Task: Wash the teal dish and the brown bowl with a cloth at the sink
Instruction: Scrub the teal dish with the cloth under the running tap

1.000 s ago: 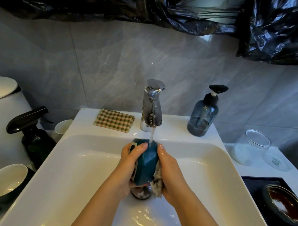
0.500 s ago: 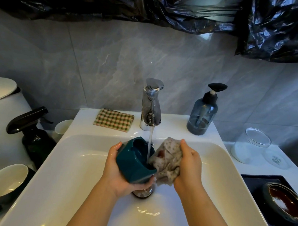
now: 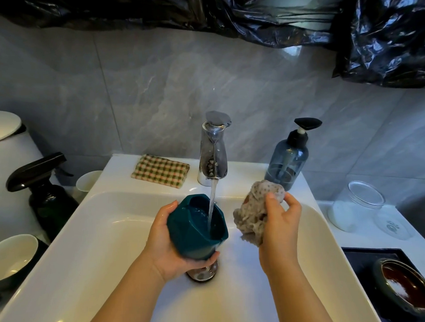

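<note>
Counting the things, I see one teal dish [image 3: 192, 231], one brown bowl [image 3: 408, 291], two cloths, one tap [image 3: 213, 156], one pump bottle [image 3: 288, 158] and one spray bottle [image 3: 46, 193]. The left hand [image 3: 165, 244] is curled around the outside of the teal dish, with the thumb near the rim and the fingers under the base. It holds the dish tilted over the sink [image 3: 107, 212], above the drain [image 3: 203, 273]. The right hand [image 3: 279, 228] grips a speckled grey cloth [image 3: 254, 214] in a bunch; this cloth is just beside the dish and does not touch it. The second one, a checked cloth [image 3: 160, 171], lies folded on the sink ledge, left of the tap. A water stream [image 3: 212, 209] falls from the tap into the dish. The dish is deep, with faceted walls, glossy and wet. The brown bowl stands on a dark surface [image 3: 369, 255] on the counter [image 3: 363, 237] at the right, well apart from the hands, and it is shiny inside.
</note>
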Action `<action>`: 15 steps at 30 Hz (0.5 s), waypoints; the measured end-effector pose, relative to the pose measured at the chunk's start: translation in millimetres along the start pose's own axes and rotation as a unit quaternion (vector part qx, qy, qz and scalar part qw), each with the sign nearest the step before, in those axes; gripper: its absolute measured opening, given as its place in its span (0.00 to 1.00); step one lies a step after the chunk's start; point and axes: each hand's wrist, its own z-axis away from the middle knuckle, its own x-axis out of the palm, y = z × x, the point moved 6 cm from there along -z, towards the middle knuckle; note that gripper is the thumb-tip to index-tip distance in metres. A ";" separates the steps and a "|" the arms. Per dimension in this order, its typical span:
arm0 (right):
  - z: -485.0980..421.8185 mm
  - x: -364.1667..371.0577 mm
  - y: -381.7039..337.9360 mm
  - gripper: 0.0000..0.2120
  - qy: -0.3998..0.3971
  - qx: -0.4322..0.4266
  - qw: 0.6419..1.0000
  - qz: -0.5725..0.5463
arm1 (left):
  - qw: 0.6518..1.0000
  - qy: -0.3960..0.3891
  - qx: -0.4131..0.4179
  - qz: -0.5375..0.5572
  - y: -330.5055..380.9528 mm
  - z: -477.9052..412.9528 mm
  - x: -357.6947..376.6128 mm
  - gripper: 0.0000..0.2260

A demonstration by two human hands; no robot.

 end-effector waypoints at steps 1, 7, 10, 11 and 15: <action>3.6 5.4 -2.0 0.12 -0.029 -0.029 0.999 0.034 | 1.000 0.006 0.008 -0.013 0.3 -0.6 0.3 0.27; 34.8 54.3 18.8 0.10 -0.252 -0.143 0.906 0.308 | 0.997 0.000 0.052 -0.063 -0.5 2.3 7.8 0.21; 47.5 61.8 34.6 0.13 -0.361 -0.047 0.888 0.282 | 0.994 0.016 0.080 -0.065 6.3 2.5 2.8 0.22; 46.9 60.4 36.5 0.17 -0.373 -0.045 0.876 0.303 | 0.994 0.025 0.087 -0.065 9.0 1.8 0.1 0.22; 40.4 58.8 38.6 0.22 -0.343 -0.198 0.736 0.549 | 0.989 0.050 0.115 -0.083 13.4 3.9 0.5 0.19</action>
